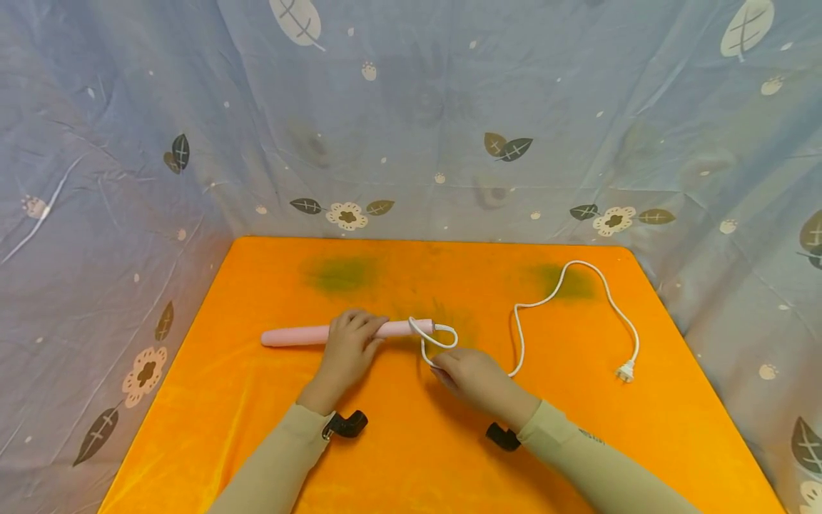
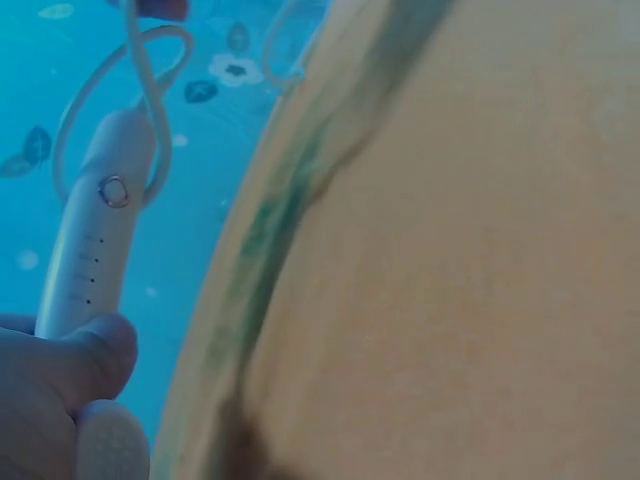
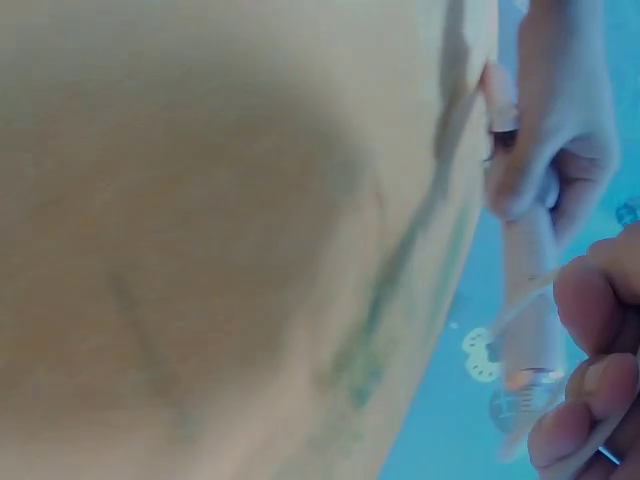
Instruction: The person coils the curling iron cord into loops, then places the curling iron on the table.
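A slim pink hair styling iron (image 1: pixel 289 336) extends left to right in the head view, and my left hand (image 1: pixel 349 351) grips it around the middle. The left wrist view shows a round button (image 2: pixel 114 191) and a row of small marks on its handle (image 2: pixel 85 260), above my thumb. From the handle's right end comes a white power cord (image 1: pixel 519 335), which loops across the handle there. My right hand (image 1: pixel 480 380) pinches this cord just right of and below the handle end. In the right wrist view, the fingers (image 3: pixel 590 300) curl around the cord.
The cord's free length winds over the orange table cover (image 1: pixel 411 442) to a white two-pin plug (image 1: pixel 625 370) at the right. A patterned grey-blue curtain (image 1: pixel 443 107) encloses the back and sides. Black wrist mounts (image 1: pixel 349 424) stick out from both cuffs.
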A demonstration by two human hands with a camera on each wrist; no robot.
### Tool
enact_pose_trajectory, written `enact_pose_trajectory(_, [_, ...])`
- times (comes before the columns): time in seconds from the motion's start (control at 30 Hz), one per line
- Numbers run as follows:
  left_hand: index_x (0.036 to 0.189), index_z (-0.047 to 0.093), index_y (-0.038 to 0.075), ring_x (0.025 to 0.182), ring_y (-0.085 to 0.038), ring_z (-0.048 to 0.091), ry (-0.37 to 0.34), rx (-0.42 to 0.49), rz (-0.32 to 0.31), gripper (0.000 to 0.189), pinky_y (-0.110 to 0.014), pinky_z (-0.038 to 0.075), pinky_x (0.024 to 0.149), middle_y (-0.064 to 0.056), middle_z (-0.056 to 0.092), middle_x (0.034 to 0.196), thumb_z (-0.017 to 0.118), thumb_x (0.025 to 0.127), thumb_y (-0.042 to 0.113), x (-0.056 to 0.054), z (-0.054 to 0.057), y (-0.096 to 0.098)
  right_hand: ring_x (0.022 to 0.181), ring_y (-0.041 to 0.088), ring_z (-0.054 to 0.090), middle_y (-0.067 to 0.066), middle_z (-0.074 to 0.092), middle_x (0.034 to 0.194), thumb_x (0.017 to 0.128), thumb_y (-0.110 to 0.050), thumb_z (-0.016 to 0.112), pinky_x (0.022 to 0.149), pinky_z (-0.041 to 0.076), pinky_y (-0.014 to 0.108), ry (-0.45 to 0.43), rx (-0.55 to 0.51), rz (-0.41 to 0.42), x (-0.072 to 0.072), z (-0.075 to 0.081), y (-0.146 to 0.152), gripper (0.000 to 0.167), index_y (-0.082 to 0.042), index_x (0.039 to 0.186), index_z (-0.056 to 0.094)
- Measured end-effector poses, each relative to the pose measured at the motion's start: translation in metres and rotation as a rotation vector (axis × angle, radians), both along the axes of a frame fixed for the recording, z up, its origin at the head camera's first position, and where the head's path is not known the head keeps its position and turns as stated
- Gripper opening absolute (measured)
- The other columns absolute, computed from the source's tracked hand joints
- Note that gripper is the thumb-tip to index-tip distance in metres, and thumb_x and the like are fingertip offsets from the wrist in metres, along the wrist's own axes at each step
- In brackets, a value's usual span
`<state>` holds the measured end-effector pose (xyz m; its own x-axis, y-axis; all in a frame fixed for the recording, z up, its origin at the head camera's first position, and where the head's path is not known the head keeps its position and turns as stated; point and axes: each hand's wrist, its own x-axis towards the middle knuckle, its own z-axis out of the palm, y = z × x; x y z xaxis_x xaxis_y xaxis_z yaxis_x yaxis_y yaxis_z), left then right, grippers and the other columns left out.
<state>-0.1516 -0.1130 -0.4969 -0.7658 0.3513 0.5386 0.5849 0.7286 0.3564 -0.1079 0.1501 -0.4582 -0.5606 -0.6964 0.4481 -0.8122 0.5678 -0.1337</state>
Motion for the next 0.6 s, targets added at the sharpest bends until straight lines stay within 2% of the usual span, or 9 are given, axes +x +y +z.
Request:
enact_pose_trajectory(0.27, [0.119,0.070,0.014,0.108,-0.030,0.050,-0.016,-0.056,-0.018,0.036,-0.050,0.038,0.090,-0.003,0.064,0.107,0.078,0.084,0.018,0.003,-0.006,-0.002,0.067,0.010,0.054,-0.002,0.060,0.081,0.085,-0.011,0.074,0.059,0.048,0.025,0.019,-0.005,0.018,-0.001,0.017,-0.005,0.012,-0.010,0.094,0.066])
enact_pose_trajectory(0.6, [0.119,0.070,0.017,0.110,-0.029,0.049,-0.058,-0.098,-0.035,0.035,-0.049,0.038,0.091,-0.002,0.062,0.107,0.077,0.085,0.019,0.009,-0.008,-0.004,0.058,0.008,0.049,-0.004,0.053,0.074,0.084,-0.018,0.077,0.052,0.044,0.023,0.054,0.001,0.062,-0.009,0.035,-0.011,0.010,-0.012,0.087,0.069])
